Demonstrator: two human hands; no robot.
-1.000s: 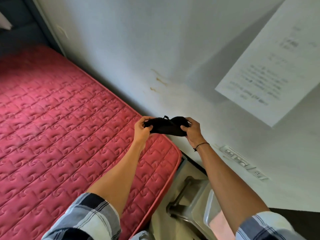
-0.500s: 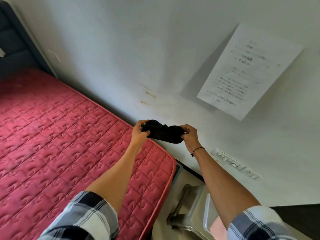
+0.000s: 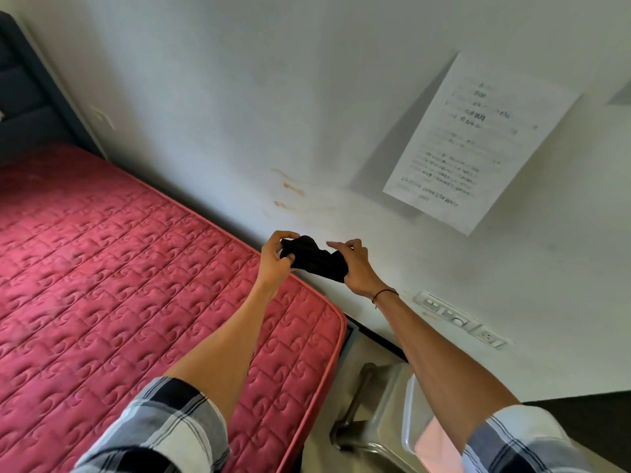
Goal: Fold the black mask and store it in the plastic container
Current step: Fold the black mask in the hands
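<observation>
1. While both arms reach forward, the black mask (image 3: 316, 261) is held in the air between the two hands, bunched into a dark lump, above the far corner of the bed and close to the wall.
2. The left hand (image 3: 275, 259) grips the mask's left end; its fingers (image 3: 286, 258) curl closed around the fabric.
3. The right hand (image 3: 356, 268) holds the mask's right end against the palm; its index finger (image 3: 336, 246) lies extended over the top of the fabric, the other fingers folded in.
4. A thin dark band (image 3: 385, 294) circles the right wrist. Both arms wear rolled plaid sleeves (image 3: 164, 428).
5. The plastic container (image 3: 415, 435), clear-walled, sits low at the right, well apart from the mask and partly hidden by the right forearm.
6. The bed carries a red quilted mattress (image 3: 119, 285).
7. The white wall (image 3: 239, 97) bears brownish stains, a printed paper sheet (image 3: 474, 145) with blurred text, and a socket strip (image 3: 457, 317).
</observation>
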